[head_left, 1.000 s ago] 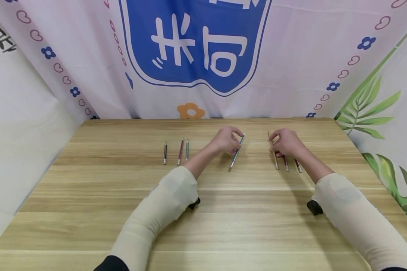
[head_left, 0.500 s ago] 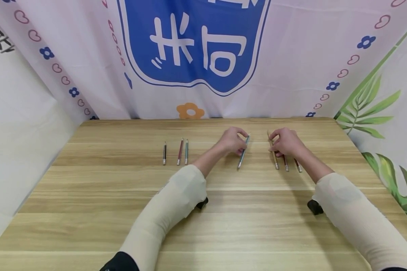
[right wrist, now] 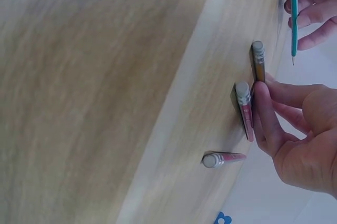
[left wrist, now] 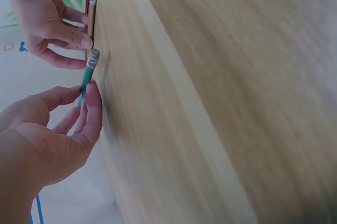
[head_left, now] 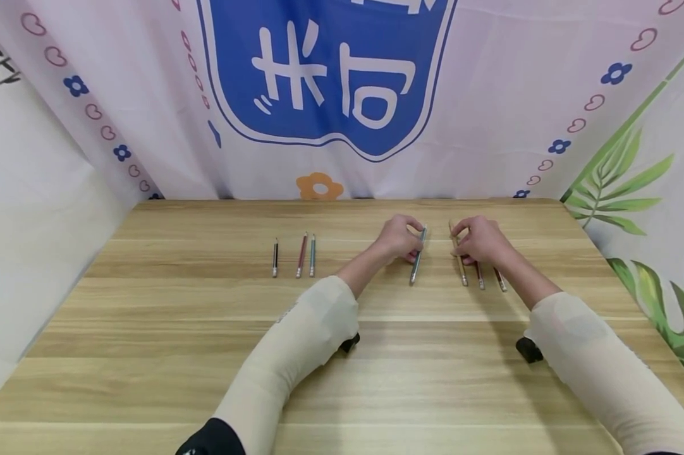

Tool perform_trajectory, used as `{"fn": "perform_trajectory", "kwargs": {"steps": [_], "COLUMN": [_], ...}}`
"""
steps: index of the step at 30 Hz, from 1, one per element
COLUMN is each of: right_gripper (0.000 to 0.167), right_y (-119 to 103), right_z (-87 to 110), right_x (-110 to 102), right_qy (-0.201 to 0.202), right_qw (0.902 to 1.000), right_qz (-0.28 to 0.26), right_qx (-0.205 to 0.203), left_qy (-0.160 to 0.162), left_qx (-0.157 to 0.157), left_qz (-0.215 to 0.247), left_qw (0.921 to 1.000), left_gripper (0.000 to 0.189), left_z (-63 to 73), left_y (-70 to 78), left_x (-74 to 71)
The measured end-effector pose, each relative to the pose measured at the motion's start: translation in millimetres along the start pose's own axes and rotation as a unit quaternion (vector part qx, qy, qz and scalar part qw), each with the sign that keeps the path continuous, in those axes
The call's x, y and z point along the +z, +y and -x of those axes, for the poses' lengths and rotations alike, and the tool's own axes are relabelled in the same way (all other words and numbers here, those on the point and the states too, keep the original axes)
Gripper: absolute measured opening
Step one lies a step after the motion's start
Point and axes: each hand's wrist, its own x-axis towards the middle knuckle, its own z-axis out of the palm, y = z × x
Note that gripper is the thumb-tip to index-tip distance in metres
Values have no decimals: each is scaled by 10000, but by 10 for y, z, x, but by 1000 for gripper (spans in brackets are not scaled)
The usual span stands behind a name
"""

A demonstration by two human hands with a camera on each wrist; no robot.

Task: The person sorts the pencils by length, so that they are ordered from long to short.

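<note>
My left hand (head_left: 400,239) pinches a teal pencil (head_left: 418,262) between thumb and fingers, its eraser end toward me. In the left wrist view that pencil (left wrist: 88,74) appears raised off the tabletop. Just to the right, my right hand (head_left: 480,240) pinches a yellow pencil (head_left: 463,273) that lies on the table. Beside it lie a red pencil (head_left: 480,276) and a dark red pencil (head_left: 500,280), both partly hidden by the right hand. The right wrist view shows the eraser ends of the yellow pencil (right wrist: 259,66), one red pencil (right wrist: 245,110) and another red pencil (right wrist: 226,158).
On the left of the wooden table (head_left: 205,354) lie a black pencil (head_left: 275,259), a red pencil (head_left: 302,254) and a second teal pencil (head_left: 312,256), roughly parallel. A printed curtain (head_left: 490,95) hangs behind the table's far edge.
My left hand has carried the teal pencil to the right, toward the yellow one, and the pencil now stands less slanted. The right hand has stayed in place on the yellow pencil.
</note>
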Motion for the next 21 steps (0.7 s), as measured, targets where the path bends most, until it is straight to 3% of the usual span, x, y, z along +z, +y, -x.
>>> {"fn": "perform_trajectory", "kwargs": {"steps": [21], "right_gripper": [39], "right_y": [-16], "right_z": [-12], "right_x": [-7], "right_qy": [-23], "right_qw": [10000], "right_qz": [-62], "right_qx": [39], "left_qy": [386], "left_qx": [-71], "left_qz": [216], "left_qw": [9990], "left_gripper": [38], "left_z": [-129], "left_y": [48], "left_x": [194]}}
